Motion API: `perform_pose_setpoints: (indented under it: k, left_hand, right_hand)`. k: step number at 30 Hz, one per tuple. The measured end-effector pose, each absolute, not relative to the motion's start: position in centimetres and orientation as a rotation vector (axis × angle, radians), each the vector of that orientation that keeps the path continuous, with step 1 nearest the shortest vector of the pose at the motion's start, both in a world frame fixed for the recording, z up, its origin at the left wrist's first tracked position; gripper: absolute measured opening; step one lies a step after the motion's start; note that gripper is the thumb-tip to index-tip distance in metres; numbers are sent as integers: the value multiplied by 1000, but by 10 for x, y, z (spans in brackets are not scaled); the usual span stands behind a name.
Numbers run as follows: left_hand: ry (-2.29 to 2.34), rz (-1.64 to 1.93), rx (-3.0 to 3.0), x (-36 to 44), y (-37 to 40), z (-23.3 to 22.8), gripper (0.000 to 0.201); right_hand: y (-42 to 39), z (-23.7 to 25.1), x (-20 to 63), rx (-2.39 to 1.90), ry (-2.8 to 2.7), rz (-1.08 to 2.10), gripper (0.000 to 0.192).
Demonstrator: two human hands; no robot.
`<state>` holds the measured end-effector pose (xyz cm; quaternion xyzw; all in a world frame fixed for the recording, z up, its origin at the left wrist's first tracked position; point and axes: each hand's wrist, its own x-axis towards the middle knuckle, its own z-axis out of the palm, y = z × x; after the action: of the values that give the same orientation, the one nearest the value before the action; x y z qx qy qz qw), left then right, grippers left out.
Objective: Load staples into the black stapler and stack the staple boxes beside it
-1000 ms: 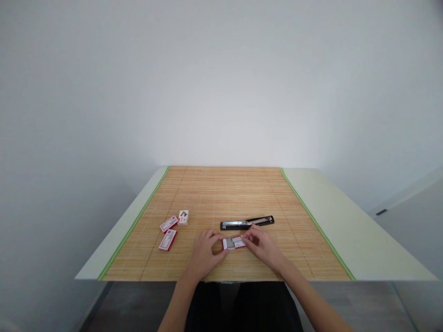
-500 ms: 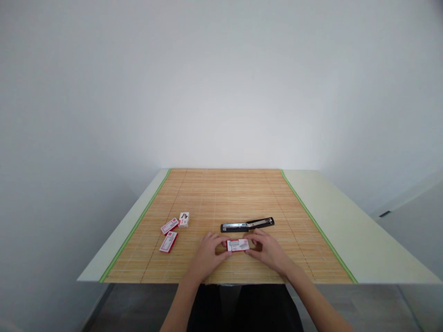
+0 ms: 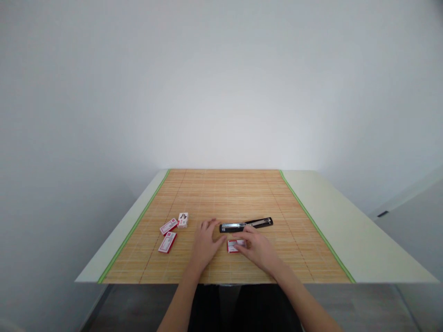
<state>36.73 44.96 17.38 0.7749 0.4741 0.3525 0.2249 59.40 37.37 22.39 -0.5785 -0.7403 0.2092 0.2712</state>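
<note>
A small red-and-white staple box (image 3: 232,246) lies on the bamboo mat (image 3: 224,198) near the front edge. My right hand (image 3: 255,247) rests on it, fingers over its right part. My left hand (image 3: 206,241) is flat on the mat with spread fingers, just left of the box and close to the left end of a black stapler (image 3: 246,224). The stapler lies opened out flat, just behind both hands.
Three more red-and-white staple boxes lie to the left: one (image 3: 168,242) nearest the front, one (image 3: 169,226) behind it, one (image 3: 183,219) farther right. The mat has green side borders and covers a pale table (image 3: 349,230) that stands against a white wall.
My left hand has let go of the staple box and moved up and left toward the stapler's end. My right hand has slid over the box, which is now closed up.
</note>
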Motion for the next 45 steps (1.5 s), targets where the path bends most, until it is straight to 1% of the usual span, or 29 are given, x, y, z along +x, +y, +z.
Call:
perform_pose_setpoints:
  k: [2,4,7,12,16,22,33,36,40,45]
  left_hand:
    - [1318,903,2230,375,456,172,49]
    - [1326,838,2264,379,461,171,42]
    - [1308,779,2269,379,463,170,32]
    - [1264,730,2342,375,455,177,32]
    - [1237,692,2357,376,444,182,29]
    - [1234,675,2369,378,436,183,36]
    - [1261,662,2328,378,440,177,35]
    - [1248,662,2307,377,441,174,35]
    - [1230,666,2280,377,442,173,37]
    - [1238,674,2277,377,441,176,35]
  right_hand:
    - [380,224,586,-1559,-2041,512,22]
    - [384,223,581,-1566,-2065,481,18]
    - [384,221,578,-1530,-2073,451,18]
    - [384,226,581,-1344,-2061,375,18]
    - [393,227,586,-1310,-1987,275,15]
    - [403,223,589,-1314,-2040,326,12]
    - [405,219,587,-1377,-2087,358,9]
    - [404,220,587,-1376,-2093,359,12]
    - [401,223,593,-1378,-2077,356,23]
    - [389,226,608,-1435,-2070,290,10]
